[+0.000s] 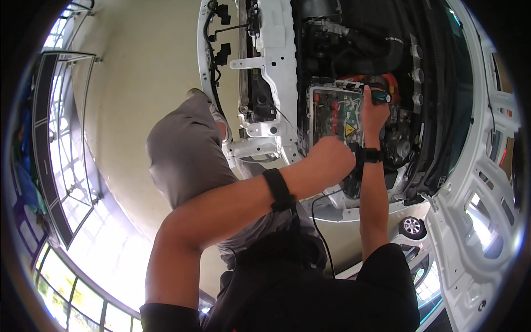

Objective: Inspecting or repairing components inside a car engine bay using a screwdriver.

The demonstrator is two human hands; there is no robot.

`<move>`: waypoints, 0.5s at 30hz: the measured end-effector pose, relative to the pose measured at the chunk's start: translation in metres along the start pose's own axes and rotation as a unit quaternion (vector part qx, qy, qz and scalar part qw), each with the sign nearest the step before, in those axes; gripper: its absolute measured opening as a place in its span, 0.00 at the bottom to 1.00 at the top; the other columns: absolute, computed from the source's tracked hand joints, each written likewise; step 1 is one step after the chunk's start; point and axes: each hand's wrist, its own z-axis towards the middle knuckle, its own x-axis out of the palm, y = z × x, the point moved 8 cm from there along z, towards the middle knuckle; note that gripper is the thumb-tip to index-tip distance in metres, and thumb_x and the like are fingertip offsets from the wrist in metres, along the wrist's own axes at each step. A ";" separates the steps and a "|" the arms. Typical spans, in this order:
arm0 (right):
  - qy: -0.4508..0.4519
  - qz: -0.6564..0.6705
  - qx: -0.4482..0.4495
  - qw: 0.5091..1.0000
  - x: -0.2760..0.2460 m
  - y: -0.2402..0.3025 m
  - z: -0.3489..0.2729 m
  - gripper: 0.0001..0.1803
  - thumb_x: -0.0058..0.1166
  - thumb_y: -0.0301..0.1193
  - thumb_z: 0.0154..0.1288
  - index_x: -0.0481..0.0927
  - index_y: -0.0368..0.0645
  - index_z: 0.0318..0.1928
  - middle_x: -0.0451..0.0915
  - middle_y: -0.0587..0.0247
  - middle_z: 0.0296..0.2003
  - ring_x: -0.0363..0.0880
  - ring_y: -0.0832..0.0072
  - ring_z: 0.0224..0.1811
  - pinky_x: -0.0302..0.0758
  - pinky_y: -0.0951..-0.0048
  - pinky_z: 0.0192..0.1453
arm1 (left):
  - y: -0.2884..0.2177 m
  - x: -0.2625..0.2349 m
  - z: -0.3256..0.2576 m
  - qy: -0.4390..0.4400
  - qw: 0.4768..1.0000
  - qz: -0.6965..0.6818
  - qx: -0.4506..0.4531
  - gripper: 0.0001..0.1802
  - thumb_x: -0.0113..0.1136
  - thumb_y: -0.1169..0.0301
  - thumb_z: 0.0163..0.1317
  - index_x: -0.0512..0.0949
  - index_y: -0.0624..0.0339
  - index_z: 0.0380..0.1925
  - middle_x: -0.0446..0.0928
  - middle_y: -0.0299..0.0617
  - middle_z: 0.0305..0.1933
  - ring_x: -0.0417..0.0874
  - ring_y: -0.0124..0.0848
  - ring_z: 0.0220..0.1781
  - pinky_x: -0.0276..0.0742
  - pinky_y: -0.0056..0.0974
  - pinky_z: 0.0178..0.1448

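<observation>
My right hand [376, 115] reaches into the engine bay and is closed round a green-and-black screwdriver [380, 97], its round handle end showing. The tool's shaft and tip are hidden. Under that hand is an open electronics box [340, 113] with a metal frame, a green circuit board, red parts and a yellow warning triangle [350, 129]. My left hand [332, 157] is a curled fist at the near edge of this box. Its fingers face away, so anything inside them is hidden. Black bands circle both wrists.
Orange cables [387, 83] and a black hose [381, 55] lie beyond the box. A white front crossmember [274, 66] with brackets runs to the left. The white car body [470, 182] stands at right. A black cable [318, 227] hangs near my body.
</observation>
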 end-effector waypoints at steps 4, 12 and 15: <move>0.016 0.021 0.003 1.000 0.005 -0.008 0.000 0.15 0.60 0.39 0.62 0.81 0.37 0.34 0.82 0.56 0.29 0.81 0.67 0.33 0.74 0.68 0.42 | -0.002 0.000 0.001 0.016 1.000 0.004 0.002 0.04 0.58 0.74 0.46 0.81 0.61 0.20 0.79 0.48 0.20 0.84 0.43 0.26 0.78 0.44 0.29; 0.008 0.054 -0.042 0.998 0.007 -0.009 -0.001 0.15 0.63 0.39 0.59 0.80 0.39 0.35 0.80 0.61 0.26 0.78 0.74 0.28 0.74 0.72 0.38 | 0.003 -0.002 -0.003 -0.008 1.000 0.004 -0.017 0.03 0.58 0.74 0.45 0.81 0.60 0.19 0.79 0.47 0.20 0.84 0.43 0.27 0.77 0.44 0.29; 0.072 0.122 -0.018 0.990 0.014 -0.008 -0.005 0.13 0.64 0.35 0.58 0.80 0.39 0.35 0.80 0.62 0.27 0.76 0.78 0.28 0.74 0.74 0.38 | 0.003 -0.001 -0.002 0.000 1.000 0.004 -0.020 0.03 0.59 0.74 0.45 0.81 0.60 0.19 0.79 0.48 0.21 0.84 0.43 0.27 0.77 0.44 0.29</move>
